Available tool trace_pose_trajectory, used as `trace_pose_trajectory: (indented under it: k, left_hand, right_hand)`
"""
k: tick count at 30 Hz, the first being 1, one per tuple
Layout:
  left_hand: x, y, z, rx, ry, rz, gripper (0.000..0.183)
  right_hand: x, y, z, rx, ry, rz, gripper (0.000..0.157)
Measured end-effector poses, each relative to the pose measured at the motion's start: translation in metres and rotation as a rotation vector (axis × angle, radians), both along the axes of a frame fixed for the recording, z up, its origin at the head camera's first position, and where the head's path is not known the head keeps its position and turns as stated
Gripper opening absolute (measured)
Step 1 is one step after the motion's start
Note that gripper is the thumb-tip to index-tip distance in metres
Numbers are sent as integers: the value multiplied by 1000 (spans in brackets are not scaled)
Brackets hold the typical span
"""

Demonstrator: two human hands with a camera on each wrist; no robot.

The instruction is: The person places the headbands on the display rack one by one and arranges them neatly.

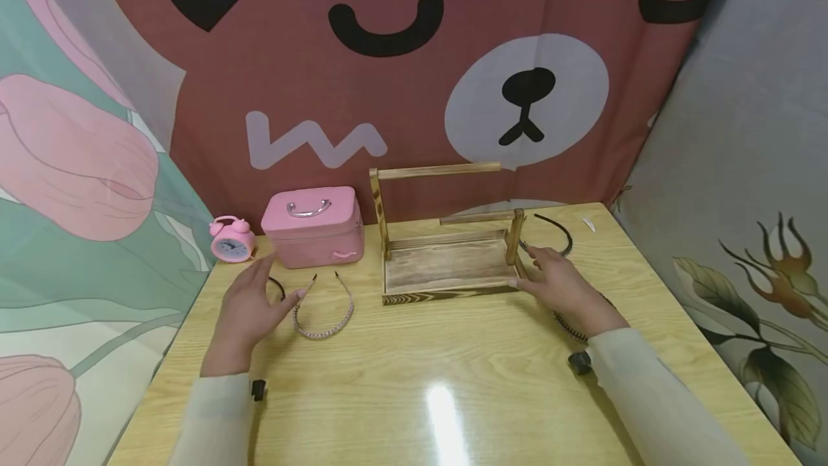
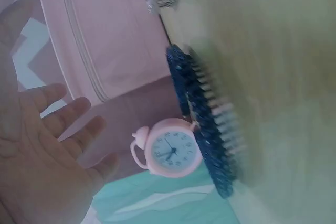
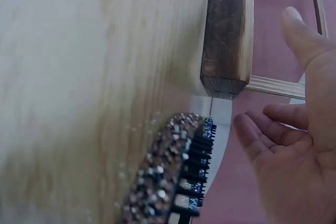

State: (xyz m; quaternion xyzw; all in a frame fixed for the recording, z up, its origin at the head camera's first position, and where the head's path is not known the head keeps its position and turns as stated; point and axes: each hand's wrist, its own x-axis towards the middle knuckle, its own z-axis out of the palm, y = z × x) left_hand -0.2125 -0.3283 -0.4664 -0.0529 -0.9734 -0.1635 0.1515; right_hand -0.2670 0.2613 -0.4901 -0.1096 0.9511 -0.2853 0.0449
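Note:
My left hand (image 1: 246, 311) hovers over the left side of the table, its fingers spread and holding nothing. Beneath it lies a dark blue glittery headband (image 2: 202, 124), mostly hidden in the head view. To that hand's right is a pale beaded headband (image 1: 323, 336). My right hand (image 1: 569, 288) is at the right end of a wooden rack (image 1: 414, 300), which has a shallow tray and two horizontal bars. Its thumb points at the tray's near right corner, fingers loosely bent around nothing. Under that wrist is a sparkly toothed headband (image 3: 163, 177).
A pink vanity case (image 1: 313, 236) with a silver handle stands at the back left, beside a pink alarm clock (image 1: 231, 241). Behind the right hand lies another dark headband (image 1: 563, 227), and near the back right corner a small white clip (image 1: 589, 224). Printed curtains hang behind the table.

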Motion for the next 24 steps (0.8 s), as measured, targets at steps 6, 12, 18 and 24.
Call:
trace_pose_trajectory:
  k: [6, 12, 18, 24]
  left_hand:
    - [7, -14, -2, 45, -91, 52, 101]
    - [12, -28, -8, 98, -174, 83, 97]
    - [16, -38, -13, 112, -183, 91, 92]
    - [24, -49, -14, 137, -228, 100, 78]
  right_hand:
    - [-4, -4, -4, 1, 23, 0, 92]
    - [-7, -7, -6, 27, 62, 0, 87]
    - [-8, -9, -7, 46, 68, 2, 73]
    - [-9, -12, -8, 55, 60, 6, 61]
